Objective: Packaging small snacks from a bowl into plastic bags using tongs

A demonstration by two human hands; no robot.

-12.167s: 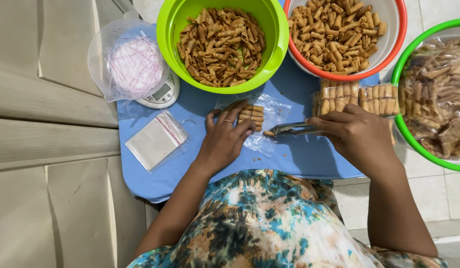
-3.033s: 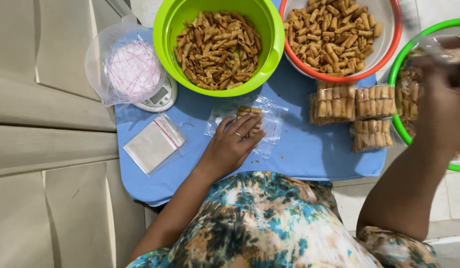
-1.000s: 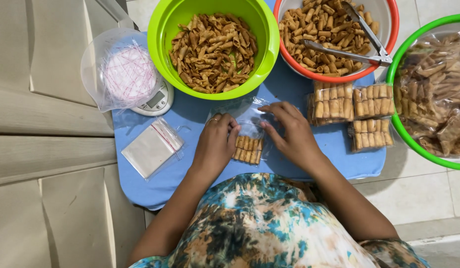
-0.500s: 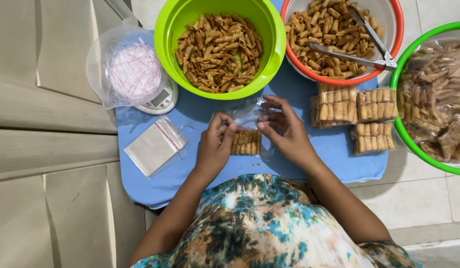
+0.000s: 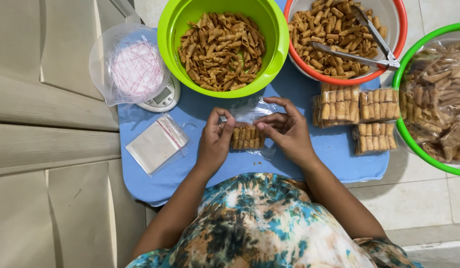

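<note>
Hands meet at frame centre over the blue counter (image 5: 334, 149). Left hand (image 5: 215, 141) pinches the left edge of a clear bag of rolled snacks (image 5: 246, 137); right hand (image 5: 284, 130) pinches the loose top, both grips narrow, likely to hold the mouth flat. Bag lies flat on the counter, one tidy row of golden-brown rolls inside, plastic crinkled above them. Filled packs (image 5: 356, 111) sit right of it, green bowl (image 5: 221, 47) above, tongs (image 5: 361, 42) in the red-rimmed bowl (image 5: 396, 30), spare bags (image 5: 155, 144) left.
</note>
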